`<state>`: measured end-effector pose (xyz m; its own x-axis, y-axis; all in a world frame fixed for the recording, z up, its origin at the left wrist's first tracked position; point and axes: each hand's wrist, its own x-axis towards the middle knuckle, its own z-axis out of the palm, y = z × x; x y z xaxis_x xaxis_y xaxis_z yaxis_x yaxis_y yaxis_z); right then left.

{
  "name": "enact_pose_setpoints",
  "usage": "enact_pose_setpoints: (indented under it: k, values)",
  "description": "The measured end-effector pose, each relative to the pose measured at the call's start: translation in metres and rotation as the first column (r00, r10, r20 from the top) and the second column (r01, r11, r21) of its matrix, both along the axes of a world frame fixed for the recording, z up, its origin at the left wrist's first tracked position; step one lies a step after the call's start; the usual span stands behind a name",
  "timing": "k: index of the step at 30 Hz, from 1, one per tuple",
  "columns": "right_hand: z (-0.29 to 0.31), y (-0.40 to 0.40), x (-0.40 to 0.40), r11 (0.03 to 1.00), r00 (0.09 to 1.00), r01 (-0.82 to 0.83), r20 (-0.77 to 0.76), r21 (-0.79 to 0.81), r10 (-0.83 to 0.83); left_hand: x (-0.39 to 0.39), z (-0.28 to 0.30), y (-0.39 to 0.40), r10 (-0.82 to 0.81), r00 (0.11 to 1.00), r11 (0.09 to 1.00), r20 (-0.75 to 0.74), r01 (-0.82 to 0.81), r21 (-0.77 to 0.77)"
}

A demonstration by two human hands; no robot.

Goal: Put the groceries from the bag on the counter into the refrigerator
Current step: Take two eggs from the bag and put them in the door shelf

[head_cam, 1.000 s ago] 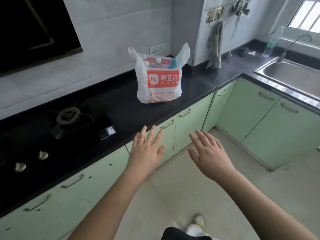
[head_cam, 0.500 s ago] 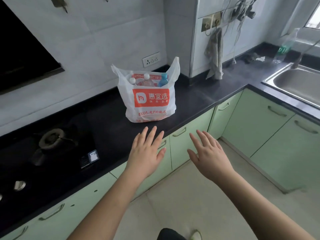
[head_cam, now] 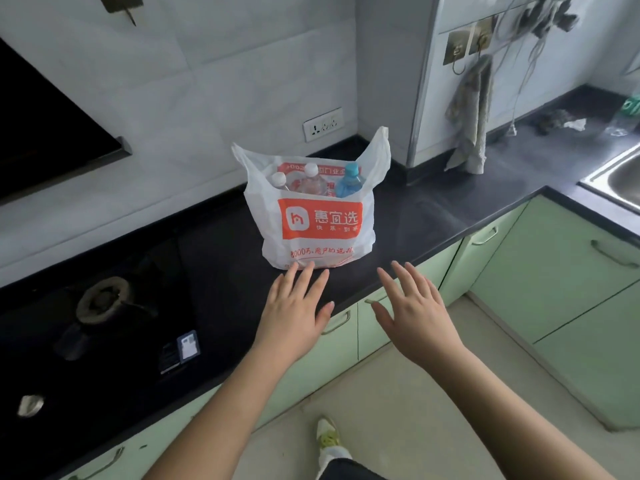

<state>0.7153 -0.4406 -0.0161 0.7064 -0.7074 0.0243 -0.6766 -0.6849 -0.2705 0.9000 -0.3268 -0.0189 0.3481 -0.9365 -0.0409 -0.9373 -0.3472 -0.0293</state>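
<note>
1. On the black counter [head_cam: 433, 216], between the gas hob [head_cam: 104, 303] and the corner pillar, a white plastic bag [head_cam: 313, 216] with an orange printed panel is seen standing upright, both handles raised.
2. Inside the open mouth of the bag, three bottles are visible: two clear bottles with white caps [head_cam: 311, 178] and one blue bottle [head_cam: 349, 181] to their right. Other contents cannot be made out.
3. The left hand [head_cam: 294, 310] is held palm down with fingers straight and slightly spread; nothing is gripped. Its fingertips are seen at the lower front edge of the bag; whether they touch the plastic cannot be told.
4. The right hand [head_cam: 415, 310] is likewise held flat with fingers spread, holding nothing. It is positioned over the counter's front edge, just beside the bag's lower right corner and apart from it.
5. Pale green cabinet doors [head_cam: 554, 289] are seen beneath the counter.
6. A steel sink [head_cam: 620, 178] is visible at the right edge, well apart from the bag.
7. A cloth [head_cam: 471, 112] is hung from a wall hook right of the pillar, and a wall socket [head_cam: 322, 124] is mounted behind the bag.
</note>
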Motion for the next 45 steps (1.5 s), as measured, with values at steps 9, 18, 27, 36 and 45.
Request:
enact_pose_setpoints:
  k: [9,18,27,36,45]
  values:
    - [0.014,-0.058,0.094,0.998,0.999,-0.001,-0.035,-0.056,-0.001,0.102,0.008,-0.061,-0.037,0.997,0.997,-0.072,0.031,-0.073]
    - [0.030,-0.100,0.150,0.996,0.999,0.031,-0.039,-0.087,-0.034,0.151,0.032,-0.121,-0.109,0.986,0.977,-0.126,0.082,-0.198]
    - [0.048,-0.151,0.194,0.990,0.996,-0.087,0.021,-0.108,0.090,0.173,0.038,-0.165,-0.106,0.989,0.980,-0.102,0.087,-0.177]
    - [0.043,-0.206,0.217,0.989,0.990,-0.143,0.009,-0.031,0.143,0.194,0.037,-0.195,-0.021,0.998,0.982,-0.059,0.009,-0.189]
    - [0.026,-0.241,0.223,0.990,0.992,-0.123,-0.020,0.075,0.125,0.212,0.032,-0.205,0.143,0.983,0.956,-0.115,-0.167,-0.241]
